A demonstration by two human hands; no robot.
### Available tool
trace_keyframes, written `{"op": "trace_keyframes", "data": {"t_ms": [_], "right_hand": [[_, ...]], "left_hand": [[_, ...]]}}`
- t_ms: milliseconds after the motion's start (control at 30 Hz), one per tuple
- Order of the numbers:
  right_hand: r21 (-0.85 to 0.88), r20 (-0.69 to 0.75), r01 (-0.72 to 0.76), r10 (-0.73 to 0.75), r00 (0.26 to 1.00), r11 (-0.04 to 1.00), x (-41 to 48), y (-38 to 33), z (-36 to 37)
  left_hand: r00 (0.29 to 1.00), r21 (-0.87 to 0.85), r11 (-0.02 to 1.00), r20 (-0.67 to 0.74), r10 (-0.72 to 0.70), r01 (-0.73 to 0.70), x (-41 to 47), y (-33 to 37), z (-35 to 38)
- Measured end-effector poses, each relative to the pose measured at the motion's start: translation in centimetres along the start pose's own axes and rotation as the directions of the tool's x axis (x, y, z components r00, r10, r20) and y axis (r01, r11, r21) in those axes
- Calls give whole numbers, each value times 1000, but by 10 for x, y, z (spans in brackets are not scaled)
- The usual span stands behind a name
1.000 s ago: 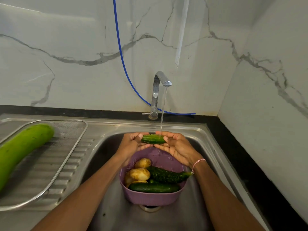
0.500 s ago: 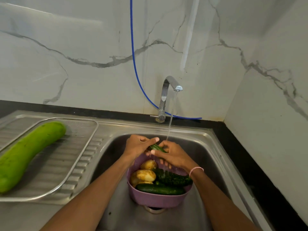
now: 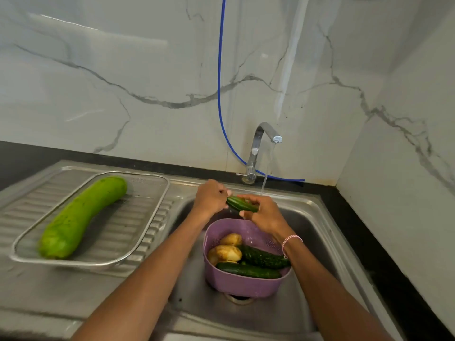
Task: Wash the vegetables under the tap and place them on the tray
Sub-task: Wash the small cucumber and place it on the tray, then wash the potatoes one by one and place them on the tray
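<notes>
Marble walls (image 3: 123,70) backed the sink (image 3: 310,227); left hand (image 3: 210,196) and right hand (image 3: 264,214) each pinched the small cucumber (image 3: 240,204), best rolled under the stream (image 3: 264,183) at one o'clock.

Gourd (image 3: 78,217) on tray (image 3: 157,210), left of sink (image 3: 307,242). Basket (image 3: 246,286) in sink, in front of tap (image 3: 256,146); potatoes (image 3: 225,253) left, cucumbers (image 3: 248,269) right inside.

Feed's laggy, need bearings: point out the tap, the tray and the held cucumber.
tap (image 3: 277,139), head view, spout outlet.
tray (image 3: 144,193), head view, bare mesh, far right.
held cucumber (image 3: 241,204), head view, exposed middle.
</notes>
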State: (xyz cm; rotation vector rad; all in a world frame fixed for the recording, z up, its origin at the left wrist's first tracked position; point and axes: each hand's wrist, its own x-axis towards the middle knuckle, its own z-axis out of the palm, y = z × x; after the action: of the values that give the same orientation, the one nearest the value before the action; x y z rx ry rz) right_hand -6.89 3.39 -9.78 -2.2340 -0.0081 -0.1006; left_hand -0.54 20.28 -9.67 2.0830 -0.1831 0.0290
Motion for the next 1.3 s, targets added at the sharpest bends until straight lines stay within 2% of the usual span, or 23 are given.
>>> {"op": "trace_keyframes", "data": {"t_ms": [100,200,333,467,533,633,733,867,933,1033,1167,1300], "right_hand": [[-119,-116,73,-87,989,990,3,-29,8],[-214,-140,164,-197,970,963,17,-61,24],[-331,-48,247,-278,959,911,47,-113,57],[-431,81,355,-356,931,830,67,-153,98],[-529,106,394,-402,909,751,72,-166,119],[-662,150,399,-409,900,634,78,-179,141],[-726,193,413,-413,890,550,83,-186,161],[-734,229,445,-430,873,513,86,-183,179],[-710,241,462,-433,868,531,88,-178,180],[-599,227,484,-445,866,638,88,-169,165],[-425,64,425,-443,894,799,70,-144,113],[-311,-83,278,-317,945,909,42,-96,55]], "left_hand": [[999,137,990,12,41,-42,-2,11,-35],[998,188,980,17,57,-59,-1,20,-88],[994,58,998,110,4,-11,-8,6,-163],[999,220,975,34,13,-20,-7,-31,-216],[998,391,919,16,55,-57,-6,-48,-231],[986,616,772,55,160,-159,-5,-65,-234],[977,673,720,15,212,-166,-7,-75,-233],[980,709,691,4,198,-143,-8,-80,-234],[982,721,679,6,190,-136,-9,-83,-233],[981,733,667,5,194,-136,-13,-77,-223],[968,717,668,40,247,-200,-23,-51,-192],[934,672,671,91,346,-314,-32,-16,-145]]}}
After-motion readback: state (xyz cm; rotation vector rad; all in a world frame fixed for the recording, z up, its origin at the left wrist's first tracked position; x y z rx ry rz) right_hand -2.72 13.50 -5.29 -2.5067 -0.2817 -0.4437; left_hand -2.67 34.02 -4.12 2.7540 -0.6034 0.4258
